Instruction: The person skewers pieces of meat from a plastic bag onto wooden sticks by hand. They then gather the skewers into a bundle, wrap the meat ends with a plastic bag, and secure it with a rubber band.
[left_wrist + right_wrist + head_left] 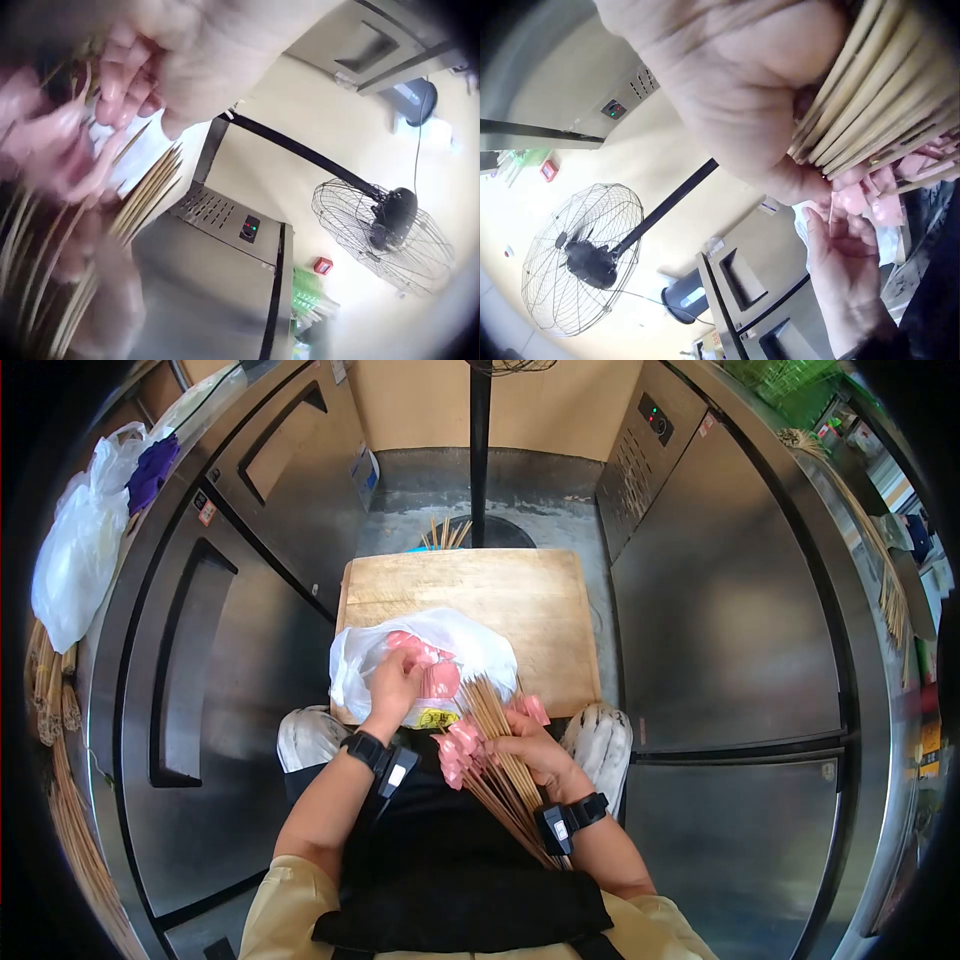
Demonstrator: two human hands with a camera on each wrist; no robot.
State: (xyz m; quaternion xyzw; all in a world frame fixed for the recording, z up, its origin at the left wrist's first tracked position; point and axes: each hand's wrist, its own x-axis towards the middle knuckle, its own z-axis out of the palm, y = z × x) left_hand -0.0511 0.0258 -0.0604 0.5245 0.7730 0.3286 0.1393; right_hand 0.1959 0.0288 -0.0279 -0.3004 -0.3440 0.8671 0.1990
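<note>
A white plastic bag (480, 645) lies open on a wooden board, with pink meat slices (441, 680) inside it. My left hand (397, 685) reaches into the bag, its curled fingers pinching at a slice; the fingertips partly hide the slice. In the left wrist view, those bent fingers (124, 94) show close to the skewers. My right hand (540, 750) grips a thick bundle of bamboo skewers (490, 710), points away from me. Folded pink slices (458, 752) are threaded on several skewers in that bundle, left of the bare ones.
The wooden board (470, 580) stands before my knees, more skewers (445, 535) showing behind it. Steel cabinets flank me on the left (240, 690) and right (730, 590). A black fan pole (480, 450) rises beyond the board. Another white bag (80, 550) hangs at the left counter's edge.
</note>
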